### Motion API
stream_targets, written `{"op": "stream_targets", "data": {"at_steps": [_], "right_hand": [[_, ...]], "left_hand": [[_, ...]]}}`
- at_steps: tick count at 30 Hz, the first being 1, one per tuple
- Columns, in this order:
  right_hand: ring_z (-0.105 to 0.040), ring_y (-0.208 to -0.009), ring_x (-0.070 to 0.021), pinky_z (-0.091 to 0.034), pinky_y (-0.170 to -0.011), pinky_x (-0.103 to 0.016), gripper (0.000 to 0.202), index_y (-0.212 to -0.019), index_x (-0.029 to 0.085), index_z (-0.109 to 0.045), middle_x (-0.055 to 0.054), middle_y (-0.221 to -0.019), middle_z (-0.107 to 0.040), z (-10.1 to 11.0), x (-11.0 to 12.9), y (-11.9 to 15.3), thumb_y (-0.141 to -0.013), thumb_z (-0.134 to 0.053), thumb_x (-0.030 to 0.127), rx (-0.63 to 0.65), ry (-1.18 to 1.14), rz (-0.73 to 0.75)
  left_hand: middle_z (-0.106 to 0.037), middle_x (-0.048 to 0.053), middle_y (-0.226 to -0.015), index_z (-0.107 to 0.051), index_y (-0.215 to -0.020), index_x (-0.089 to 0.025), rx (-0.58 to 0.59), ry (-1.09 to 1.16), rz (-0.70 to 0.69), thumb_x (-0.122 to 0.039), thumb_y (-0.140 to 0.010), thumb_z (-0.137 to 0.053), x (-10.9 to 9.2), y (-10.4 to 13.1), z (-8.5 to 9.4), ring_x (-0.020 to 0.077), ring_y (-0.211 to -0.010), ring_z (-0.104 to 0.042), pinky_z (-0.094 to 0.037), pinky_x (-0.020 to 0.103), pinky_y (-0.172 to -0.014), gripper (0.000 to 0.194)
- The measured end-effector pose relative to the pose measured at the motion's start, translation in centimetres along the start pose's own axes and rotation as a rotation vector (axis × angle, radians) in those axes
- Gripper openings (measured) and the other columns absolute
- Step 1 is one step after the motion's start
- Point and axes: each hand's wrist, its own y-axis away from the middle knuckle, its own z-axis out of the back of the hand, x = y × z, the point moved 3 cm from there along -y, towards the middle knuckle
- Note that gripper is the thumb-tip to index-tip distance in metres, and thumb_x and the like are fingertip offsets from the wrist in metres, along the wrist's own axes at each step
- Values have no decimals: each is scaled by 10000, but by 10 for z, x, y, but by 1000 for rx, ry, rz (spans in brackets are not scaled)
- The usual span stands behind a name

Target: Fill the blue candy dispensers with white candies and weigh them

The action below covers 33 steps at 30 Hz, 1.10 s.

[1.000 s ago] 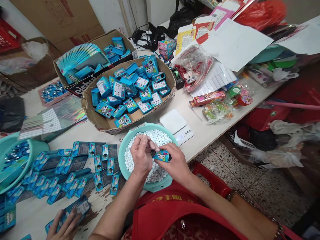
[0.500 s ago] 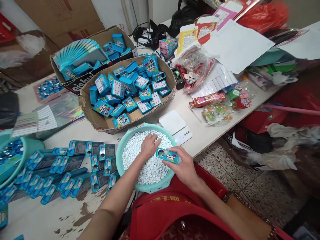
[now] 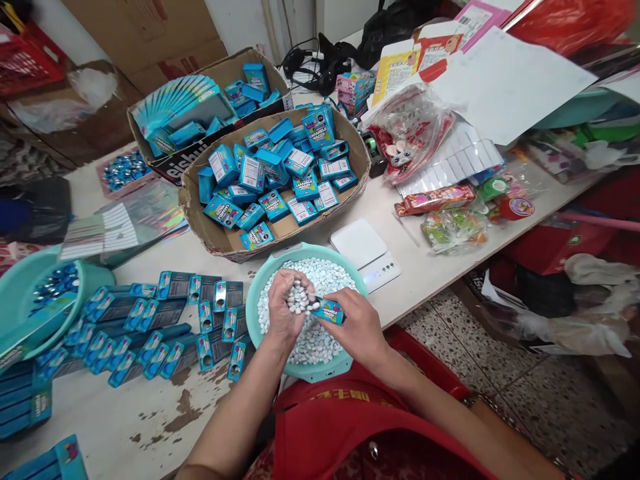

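Cupped palm up, my left hand (image 3: pixel 286 308) holds a heap of white candies (image 3: pixel 299 298) over the turquoise basin (image 3: pixel 253 320). My right hand (image 3: pixel 357 325) grips a small blue box (image 3: pixel 330 311) between thumb and fingers, its end against the candies in my left palm. More white candies (image 3: pixel 315 343) fill the basin beneath both hands. Left of the basin, several blue boxes with round openings (image 3: pixel 206 351) stand in rows on the table (image 3: pixel 225 420).
Behind the basin lies a cardboard tray (image 3: pixel 200 227) of blue boxes, with another carton (image 3: pixel 145 143) beyond it. A white scale (image 3: pixel 359 242) sits at the basin's back right. Turquoise tubs (image 3: pixel 95 280) stand at left; bagged sweets (image 3: pixel 453 230) lie at right.
My left hand has come up from the candies with a handful and turned palm up. The blue box in my right hand has tilted and now meets that handful. The view has shifted slightly.
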Motion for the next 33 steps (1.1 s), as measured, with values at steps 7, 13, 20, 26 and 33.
{"op": "stream_targets", "data": {"at_steps": [7,13,20,26,33], "right_hand": [[-594,-843,-228,-409,-726,-341,219,-911,207,-605,-38,-848,-646,-2,13,-7,-705,-679,209,-8,50,11],[-597,-841,-215,-398,-731,-327,212,-904,215,-606,-23,-837,-640,-2,9,-7,-700,-655,190,7,12,-5],[-585,-820,-213,-400,-712,-324,197,-877,213,-600,-25,-827,-633,0,10,-8,-691,-656,181,15,4,-15],[-588,-838,-216,-406,-730,-331,217,-890,213,-604,-26,-837,-633,-1,6,-6,-687,-669,176,-1,-17,-26],[-590,-852,-223,-416,-744,-348,245,-919,218,-604,-32,-857,-640,-3,6,-8,-697,-692,165,-21,-64,-5]], "left_hand": [[-530,-3,-670,-504,-691,-178,-2,4,-184,-291,-758,-569,-10,7,-6,129,-599,-558,-468,256,-538,147],[-533,-18,-648,-512,-724,-184,-26,-29,-182,-304,-753,-603,-14,10,-13,120,-586,-560,-500,277,-582,154],[-528,-35,-641,-512,-716,-178,-91,-74,-227,-303,-748,-662,-9,8,-14,69,-508,-503,-461,205,-498,198],[-502,-52,-588,-489,-735,-186,-79,-78,-201,-338,-765,-652,-5,7,-13,58,-432,-467,-365,166,-384,225],[-459,-49,-536,-446,-648,-174,-53,-43,-179,-370,-778,-645,-8,9,-16,47,-411,-401,-307,165,-382,308]]}}
